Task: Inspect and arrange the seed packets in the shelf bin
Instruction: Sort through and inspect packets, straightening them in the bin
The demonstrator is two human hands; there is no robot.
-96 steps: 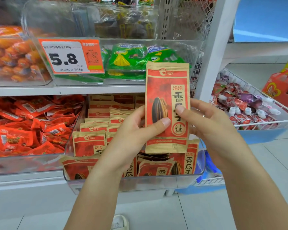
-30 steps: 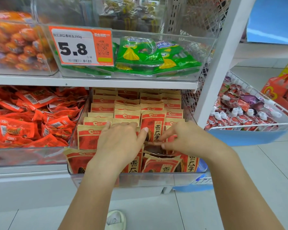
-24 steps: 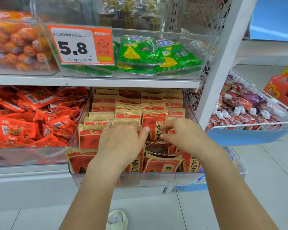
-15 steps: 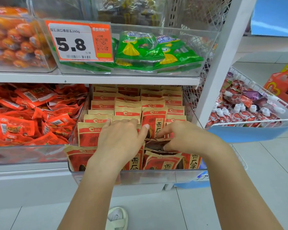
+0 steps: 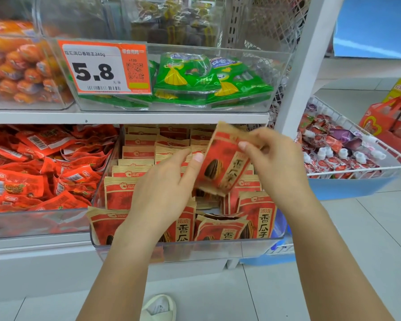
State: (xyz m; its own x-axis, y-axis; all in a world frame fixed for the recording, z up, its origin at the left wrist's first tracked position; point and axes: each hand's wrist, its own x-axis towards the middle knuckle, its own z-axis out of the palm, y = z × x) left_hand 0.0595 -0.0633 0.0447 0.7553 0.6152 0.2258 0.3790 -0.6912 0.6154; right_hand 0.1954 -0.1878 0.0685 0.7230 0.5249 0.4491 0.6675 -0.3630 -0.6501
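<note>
Both hands hold one seed packet (image 5: 225, 163) above the clear shelf bin (image 5: 190, 249). Right hand (image 5: 273, 165): fingers curled, thumb and forefinger pinching the packet at its upper right edge. Left hand (image 5: 164, 191): thumb extended against the packet's left edge near mid-height, other fingers bent behind or below it; whether they touch the packet cannot be told.

Change from half a second earlier: both hands were then low in the bin, fingertips among the standing packets, with no packet raised. A packet is now lifted clear of the rows, and the right hand has come up with it. The left hand remains over the left-centre of the bin.

Orientation: the packet's long axis runs from lower left to upper right, its top tilted to the right of vertical. The printed red face with the dark seed picture faces the camera. The image of the packet is motion-blurred, so fine print is unreadable.

Location: the packet sits in front of the middle rows of packets in the bin (image 5: 134, 172), on the lower shelf, below the bin of green packets (image 5: 195, 79) and the orange price tag (image 5: 102, 68) reading 5.8.
</note>
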